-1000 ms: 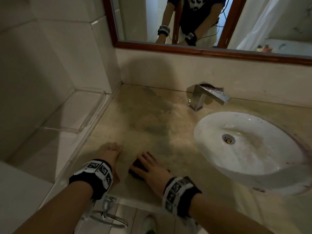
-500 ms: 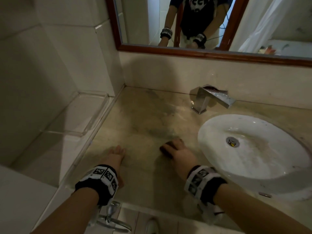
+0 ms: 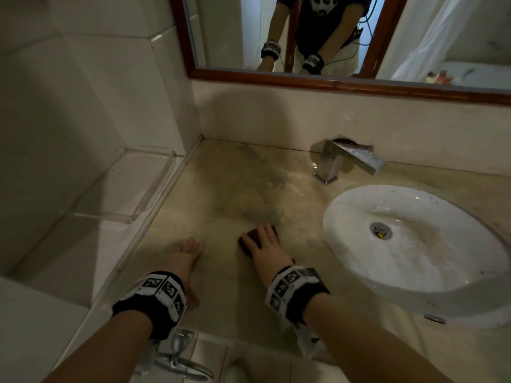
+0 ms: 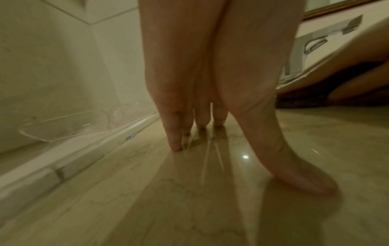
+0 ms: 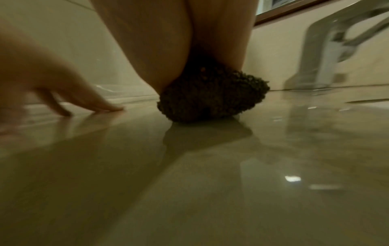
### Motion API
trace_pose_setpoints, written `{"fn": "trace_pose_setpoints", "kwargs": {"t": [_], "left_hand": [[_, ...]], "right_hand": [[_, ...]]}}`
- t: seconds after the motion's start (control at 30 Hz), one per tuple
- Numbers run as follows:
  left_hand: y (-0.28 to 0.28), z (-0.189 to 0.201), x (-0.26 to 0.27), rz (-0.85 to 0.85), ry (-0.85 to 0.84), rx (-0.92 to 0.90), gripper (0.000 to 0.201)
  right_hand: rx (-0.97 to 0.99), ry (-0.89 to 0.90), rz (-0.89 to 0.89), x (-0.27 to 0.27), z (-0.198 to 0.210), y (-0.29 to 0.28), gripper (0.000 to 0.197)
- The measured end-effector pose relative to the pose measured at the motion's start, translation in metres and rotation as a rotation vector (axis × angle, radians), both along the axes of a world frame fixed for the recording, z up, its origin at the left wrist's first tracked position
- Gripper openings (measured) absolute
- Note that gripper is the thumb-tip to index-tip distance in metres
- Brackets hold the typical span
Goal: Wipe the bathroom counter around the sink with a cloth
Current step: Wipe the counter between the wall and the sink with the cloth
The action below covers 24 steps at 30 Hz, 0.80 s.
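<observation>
A dark, nubbly cloth lies bunched on the beige stone counter, left of the white oval sink. My right hand presses down on it with fingers spread straight over the top. In the right wrist view the cloth bulges out from under that hand onto the glossy, wet-looking surface. My left hand rests flat on the counter beside it, holding nothing. Its fingertips touch the stone in the left wrist view.
A chrome tap stands behind the sink by the back wall. A clear plastic tray sits on the tiled ledge to the left. A wood-framed mirror hangs above. Dark smears mark the counter toward the back corner.
My right hand slid the cloth away from the front edge and rightward toward the sink, then back a little to the left. The left hand stayed planted.
</observation>
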State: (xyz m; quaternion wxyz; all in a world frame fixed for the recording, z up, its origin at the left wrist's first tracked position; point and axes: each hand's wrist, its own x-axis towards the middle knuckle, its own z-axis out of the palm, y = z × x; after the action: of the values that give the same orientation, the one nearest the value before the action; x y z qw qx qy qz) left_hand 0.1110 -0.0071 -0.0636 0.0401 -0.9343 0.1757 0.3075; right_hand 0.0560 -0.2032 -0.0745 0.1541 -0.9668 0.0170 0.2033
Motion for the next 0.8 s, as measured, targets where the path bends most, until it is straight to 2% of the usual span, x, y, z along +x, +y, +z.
{"fn": "trace_pose_setpoints", "kwargs": {"t": [0.17,0.3,0.33,0.43,0.47,0.57,0.63,0.73,0.8], "left_hand": [[-0.003,0.004,0.001,-0.007,0.038,0.016,0.128],[-0.001,0.004,0.003,-0.017,0.055,0.017,0.124],[-0.001,0.006,0.006,-0.011,0.045,0.007,0.116],[-0.003,0.021,0.030,0.006,-0.061,-0.060,0.075],[-0.004,0.025,0.040,0.016,-0.078,-0.067,0.070],[-0.009,0.031,0.068,0.023,-0.080,-0.014,0.079],[-0.012,0.030,0.076,0.023,-0.069,0.024,0.089],[-0.013,0.023,0.082,0.019,-0.001,0.031,0.104],[-0.014,0.020,0.083,-0.032,0.041,0.042,0.113]], "right_hand": [[-0.144,0.056,-0.189,-0.001,0.009,-0.070,0.053],[-0.161,0.095,-0.236,-0.007,0.029,-0.074,0.055],[-0.148,0.068,-0.222,-0.008,0.035,-0.067,0.051],[-0.023,-0.025,-0.114,-0.007,0.053,-0.028,0.048],[0.023,-0.048,-0.060,-0.004,0.057,-0.012,0.049],[0.093,-0.078,0.151,0.016,0.056,0.034,0.055],[0.103,-0.016,0.235,0.030,0.045,0.053,0.060],[0.101,0.080,0.253,0.042,0.028,0.063,0.058],[0.114,0.069,0.198,0.043,0.021,0.058,0.059]]}}
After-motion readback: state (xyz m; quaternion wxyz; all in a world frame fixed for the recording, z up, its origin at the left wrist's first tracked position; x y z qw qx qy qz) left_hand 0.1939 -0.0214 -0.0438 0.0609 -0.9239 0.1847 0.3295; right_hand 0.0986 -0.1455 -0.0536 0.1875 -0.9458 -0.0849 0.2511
